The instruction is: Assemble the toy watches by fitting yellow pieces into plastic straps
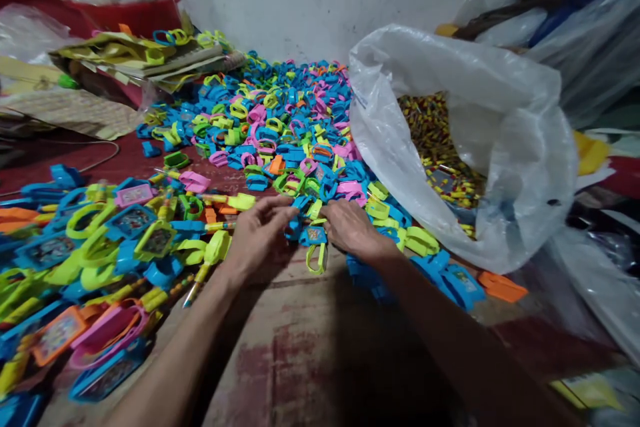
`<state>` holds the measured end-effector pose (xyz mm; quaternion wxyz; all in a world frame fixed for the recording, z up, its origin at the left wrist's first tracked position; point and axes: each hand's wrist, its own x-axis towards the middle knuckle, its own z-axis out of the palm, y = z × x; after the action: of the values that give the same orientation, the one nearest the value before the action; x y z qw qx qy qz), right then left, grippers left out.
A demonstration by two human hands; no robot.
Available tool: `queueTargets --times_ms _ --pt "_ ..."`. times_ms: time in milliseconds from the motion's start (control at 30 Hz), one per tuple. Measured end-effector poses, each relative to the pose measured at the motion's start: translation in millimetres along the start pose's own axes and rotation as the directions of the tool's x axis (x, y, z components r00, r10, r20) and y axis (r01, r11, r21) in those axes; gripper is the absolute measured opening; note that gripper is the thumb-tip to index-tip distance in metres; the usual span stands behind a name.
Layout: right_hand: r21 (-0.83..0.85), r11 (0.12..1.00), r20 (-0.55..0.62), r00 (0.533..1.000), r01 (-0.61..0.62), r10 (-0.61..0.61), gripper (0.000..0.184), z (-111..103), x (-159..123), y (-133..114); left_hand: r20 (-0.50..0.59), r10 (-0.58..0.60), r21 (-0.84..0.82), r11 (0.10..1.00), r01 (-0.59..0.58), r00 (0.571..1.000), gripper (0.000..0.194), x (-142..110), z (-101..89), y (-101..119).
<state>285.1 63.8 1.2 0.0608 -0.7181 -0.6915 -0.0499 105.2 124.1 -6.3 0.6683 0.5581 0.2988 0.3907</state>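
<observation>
My left hand (260,230) reaches to the front edge of a large heap of plastic toy watches (285,120) in blue, yellow, green, pink and orange. Its thumb and fingers close on a blue toy watch (294,227). Facing it, my right hand (350,228) has its fingers curled in beside a yellow strap piece (315,210); what they grip is hidden. Between both hands lies a blue toy watch with a picture face (313,235), and a thin yellow-green band (317,259) is just in front of it.
More toy watches, several with slim yellow tubes (200,283), are spread at the left. A white plastic bag (530,213) at the right holds many small yellow and red tubes (430,127). Cardboard sheets (95,113) and a red tub (135,17) stand at the back left, near the wall.
</observation>
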Motion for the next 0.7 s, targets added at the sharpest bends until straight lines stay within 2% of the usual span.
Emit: queueTargets --times_ms 33,67,100,167,233,267,333,433,567,633,700 --pt "0.010 1.000 -0.005 1.000 0.002 -0.002 0.019 0 -1 2 0.005 0.031 0.197 0.980 -0.032 0.999 0.042 -2 3.5 -4" --pt "0.021 1.000 -0.018 1.000 0.002 -0.002 0.020 -1 -4 4 0.035 0.068 0.383 0.920 -0.076 0.997 0.038 -3 6.4 -7" --pt "0.031 1.000 -0.037 0.999 -0.001 0.002 0.021 -2 -7 5 0.085 0.104 0.547 0.827 -0.134 0.991 0.035 -5 8.8 -10" --pt "0.044 0.999 -0.091 0.996 -0.021 0.025 0.024 -3 -13 9 0.212 0.156 0.781 0.566 -0.263 0.965 0.032 -9 12.9 -16" --pt "0.155 0.986 -0.192 0.977 -0.062 0.092 0.025 -5 -19 12 0.324 0.165 0.878 0.314 -0.361 0.932 0.034 -12 16.0 -21" --pt "0.239 0.968 -0.247 0.958 -0.083 0.143 0.024 -6 -21 15 0.360 0.152 0.894 0.227 -0.387 0.920 0.036 -13 17.2 -23" --pt "0.395 0.912 -0.327 0.911 -0.111 0.253 0.022 -7 -24 19 0.387 0.112 0.908 0.127 -0.400 0.915 0.035 -13 18.2 -26" --pt "0.477 0.865 -0.351 0.870 -0.152 0.346 0.020 -11 -27 25 0.370 0.093 0.922 0.087 -0.378 0.924 0.035 -12 17.0 -27" --pt "0.557 0.814 -0.332 0.854 -0.165 0.400 0.021 -23 -40 19 0.391 0.110 0.904 0.140 -0.404 0.914 0.032 -11 13.5 -26" --pt "0.580 0.796 -0.311 0.858 -0.170 0.410 0.021 -29 -49 12 0.387 0.169 0.881 0.222 -0.418 0.906 0.029 -11 11.3 -29" --pt "0.613 0.771 -0.289 0.859 -0.174 0.424 0.022 -32 -55 5 0.345 0.279 0.804 0.404 -0.436 0.896 0.024 -7 9.3 -34"
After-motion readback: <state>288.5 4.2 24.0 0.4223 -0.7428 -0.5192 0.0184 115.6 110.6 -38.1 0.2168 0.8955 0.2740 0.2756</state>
